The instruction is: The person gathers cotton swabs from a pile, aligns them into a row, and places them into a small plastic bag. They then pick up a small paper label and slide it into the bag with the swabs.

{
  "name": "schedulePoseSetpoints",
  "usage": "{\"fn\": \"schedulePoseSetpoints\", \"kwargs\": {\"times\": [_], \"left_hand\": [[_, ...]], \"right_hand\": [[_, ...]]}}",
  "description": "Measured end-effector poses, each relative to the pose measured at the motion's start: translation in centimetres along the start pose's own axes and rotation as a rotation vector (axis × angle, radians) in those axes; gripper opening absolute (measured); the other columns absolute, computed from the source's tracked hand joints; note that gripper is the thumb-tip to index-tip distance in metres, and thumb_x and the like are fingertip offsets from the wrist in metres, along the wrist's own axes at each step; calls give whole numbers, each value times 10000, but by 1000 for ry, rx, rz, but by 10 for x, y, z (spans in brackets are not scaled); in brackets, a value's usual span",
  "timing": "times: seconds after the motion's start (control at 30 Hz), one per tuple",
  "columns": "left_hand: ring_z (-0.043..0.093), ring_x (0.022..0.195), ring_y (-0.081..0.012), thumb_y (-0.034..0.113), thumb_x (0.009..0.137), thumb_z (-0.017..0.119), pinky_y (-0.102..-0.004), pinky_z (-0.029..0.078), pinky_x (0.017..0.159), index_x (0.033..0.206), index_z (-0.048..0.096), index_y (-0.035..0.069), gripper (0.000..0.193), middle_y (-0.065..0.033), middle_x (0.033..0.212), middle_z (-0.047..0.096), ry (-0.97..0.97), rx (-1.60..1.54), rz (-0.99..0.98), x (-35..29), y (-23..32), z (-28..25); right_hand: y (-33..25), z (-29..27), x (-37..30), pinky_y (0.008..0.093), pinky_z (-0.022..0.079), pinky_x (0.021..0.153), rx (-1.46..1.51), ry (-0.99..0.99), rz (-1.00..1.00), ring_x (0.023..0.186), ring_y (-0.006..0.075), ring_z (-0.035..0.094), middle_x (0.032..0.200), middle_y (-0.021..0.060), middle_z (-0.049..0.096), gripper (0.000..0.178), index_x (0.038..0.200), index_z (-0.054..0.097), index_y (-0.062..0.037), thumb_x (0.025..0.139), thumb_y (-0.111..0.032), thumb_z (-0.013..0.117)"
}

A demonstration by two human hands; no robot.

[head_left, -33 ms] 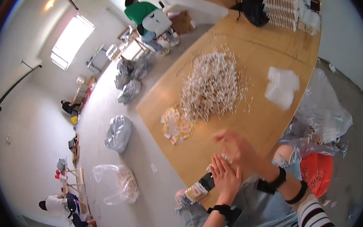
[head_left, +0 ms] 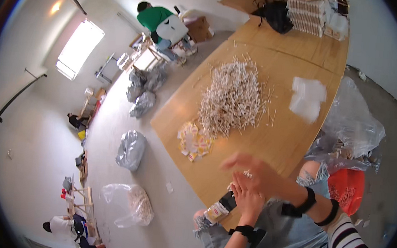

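A large heap of cotton swabs [head_left: 232, 96] with white tips covers the middle of the table [head_left: 181, 99]. At the table's near edge my left hand [head_left: 249, 200] lies over a small bunch of swabs [head_left: 247, 173], its fingers long and close together. Their white tips show beside the fingers; the rest is hidden under the hands. Just above and across it is my right hand [head_left: 262, 175], smeared by motion, so its grip is unclear. Left of my left hand are a black object [head_left: 228, 199] and a small pack with a yellow and white label [head_left: 216, 211].
Yellow and white cards [head_left: 194, 142] lie left of the heap, and clear plastic sleeves [head_left: 307, 99] to its right. Stacked packs [head_left: 305, 16] and a black bag [head_left: 277, 17] stand at the back. Filled bags [head_left: 130, 150] sit on the floor; a red bag [head_left: 346, 189] is at my right.
My right hand has swung slightly left and down over my left hand. The whole view has shifted a little; the heap and cards look the same.
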State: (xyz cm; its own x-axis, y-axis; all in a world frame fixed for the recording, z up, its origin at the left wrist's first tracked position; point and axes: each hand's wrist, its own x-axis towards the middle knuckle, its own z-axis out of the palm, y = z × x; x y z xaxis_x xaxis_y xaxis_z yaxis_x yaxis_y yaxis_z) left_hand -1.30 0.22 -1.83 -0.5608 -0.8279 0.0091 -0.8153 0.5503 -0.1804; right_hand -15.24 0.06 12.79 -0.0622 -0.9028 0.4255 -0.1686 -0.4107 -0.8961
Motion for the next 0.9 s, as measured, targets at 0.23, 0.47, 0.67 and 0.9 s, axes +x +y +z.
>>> {"fn": "schedulePoseSetpoints", "kwargs": {"times": [0.23,0.47,0.67,0.9], "left_hand": [[216,1461,-384,536,967,430,-481,151,1193,1455,266,-129,840,-293,1525,289,239,-350,-60,11,11,0],[247,1448,-391,530,981,410,-483,172,1186,1432,313,-131,806,-299,1500,333,298,-352,-64,13,9,4],[263,1444,-381,532,984,407,-482,181,1183,1430,324,-127,800,-288,1504,337,342,-425,-61,12,8,7],[275,1437,-387,534,982,420,-482,201,1177,1421,343,-130,799,-286,1504,339,386,-417,-64,12,6,12]], "right_hand": [[-251,145,-25,410,504,832,594,-708,-866,912,325,621,893,155,596,156,936,564,-9,823,-115,574],[-232,212,-46,414,466,858,631,-597,-871,955,324,576,944,158,559,209,979,532,-7,833,-154,557],[-206,228,-46,418,428,884,707,-566,-789,998,322,532,996,162,523,263,1022,501,-4,843,-192,539],[-170,250,-55,423,383,914,786,-515,-749,1048,320,480,1056,166,480,326,1072,464,-1,855,-237,519]]}}
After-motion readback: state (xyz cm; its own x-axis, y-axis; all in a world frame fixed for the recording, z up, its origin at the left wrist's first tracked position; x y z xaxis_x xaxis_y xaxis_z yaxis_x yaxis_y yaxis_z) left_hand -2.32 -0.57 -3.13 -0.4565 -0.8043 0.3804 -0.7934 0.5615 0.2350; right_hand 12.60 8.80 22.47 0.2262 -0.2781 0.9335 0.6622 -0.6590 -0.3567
